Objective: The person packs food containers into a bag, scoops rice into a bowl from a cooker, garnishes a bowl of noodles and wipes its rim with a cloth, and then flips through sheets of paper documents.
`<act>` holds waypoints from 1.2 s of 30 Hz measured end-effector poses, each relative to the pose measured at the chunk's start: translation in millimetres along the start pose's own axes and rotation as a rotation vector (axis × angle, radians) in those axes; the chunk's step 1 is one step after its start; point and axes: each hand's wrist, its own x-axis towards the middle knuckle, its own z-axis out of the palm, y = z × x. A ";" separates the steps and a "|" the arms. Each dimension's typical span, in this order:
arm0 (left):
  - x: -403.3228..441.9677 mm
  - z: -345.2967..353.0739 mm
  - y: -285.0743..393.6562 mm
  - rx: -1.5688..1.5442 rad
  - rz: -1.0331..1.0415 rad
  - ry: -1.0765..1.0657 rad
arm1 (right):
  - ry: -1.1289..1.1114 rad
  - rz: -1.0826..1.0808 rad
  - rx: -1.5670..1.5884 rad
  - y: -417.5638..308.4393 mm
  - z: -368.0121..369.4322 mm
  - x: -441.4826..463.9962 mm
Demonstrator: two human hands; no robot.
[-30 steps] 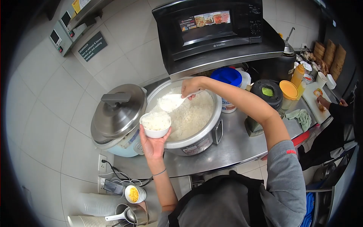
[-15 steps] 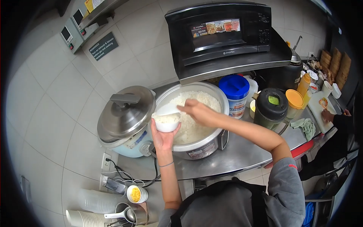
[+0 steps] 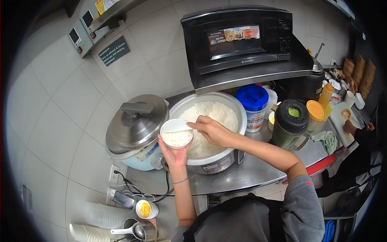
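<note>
My left hand (image 3: 174, 154) is wrapped round a small white bowl (image 3: 177, 144) from below. White rice (image 3: 177, 138) fills it. With its fingers closed on the handle, my right hand (image 3: 212, 131) holds a white rice paddle (image 3: 175, 125), whose flat blade lies over the far part of the bowl's opening. Both hands are above the near left side of a large rice cooker (image 3: 243, 117), open and holding a lot of cooked rice (image 3: 217, 111).
A lidded second cooker (image 3: 137, 121) stands at left. A mayonnaise tub (image 3: 252, 107) and dark blender jar (image 3: 290, 121) stand at right, below a microwave (image 3: 238, 40) on a shelf. Stacked cups (image 3: 94, 232) are at lower left. A co-worker's hand (image 3: 350, 128) is at far right.
The bowl has tipped toward me, so its rice shows more. The paddle now lies flatter across the bowl's opening. The whole view has shifted slightly.
</note>
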 end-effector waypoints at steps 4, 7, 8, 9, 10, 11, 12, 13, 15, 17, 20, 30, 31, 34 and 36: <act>2.7 -6.5 -0.6 -0.012 0.010 0.025 | 0.033 0.103 0.078 3.4 -1.9 3.2; 3.6 -4.0 -6.3 -0.046 0.064 0.023 | 0.076 0.092 0.110 1.1 15.4 -3.5; 3.1 -1.0 -9.5 -0.048 0.067 0.022 | 0.154 0.182 0.151 0.3 15.2 -4.3; 1.7 3.1 -13.5 -0.079 0.124 0.019 | 0.231 0.272 0.190 -1.0 15.0 -4.6; 0.7 5.3 -16.8 -0.112 0.181 0.019 | 0.249 0.379 0.221 -3.6 14.8 -4.2; 1.6 2.6 -19.5 -0.114 0.184 0.021 | 0.244 0.378 0.222 -5.6 20.9 -7.3; 5.0 -1.0 -21.7 -0.087 0.202 0.026 | 0.227 0.297 0.157 -8.0 30.9 -11.8; 9.2 -2.7 -22.9 -0.061 0.219 0.028 | 0.211 0.214 0.091 -10.3 38.9 -14.3; 7.7 -1.7 -22.9 -0.066 0.212 0.022 | 0.209 0.182 0.056 -15.1 40.8 -13.2; 4.7 -1.9 -20.1 -0.065 0.205 0.016 | 0.074 0.149 0.097 -11.1 26.5 -6.0; -0.1 -3.5 -7.7 -0.075 0.157 -0.006 | 0.084 0.088 0.093 -4.1 8.6 7.3; -11.8 -5.2 20.4 -0.072 0.020 -0.012 | 0.182 0.100 0.139 29.9 7.9 21.2; -13.2 -3.0 22.7 -0.080 0.033 0.037 | 0.129 0.156 0.019 53.8 14.6 25.6; -15.8 -7.3 25.9 -0.068 0.052 0.110 | -0.156 0.246 -0.355 100.9 39.5 24.8; -17.6 -7.9 28.2 -0.098 0.007 0.120 | -0.382 0.262 -0.615 112.1 54.7 23.5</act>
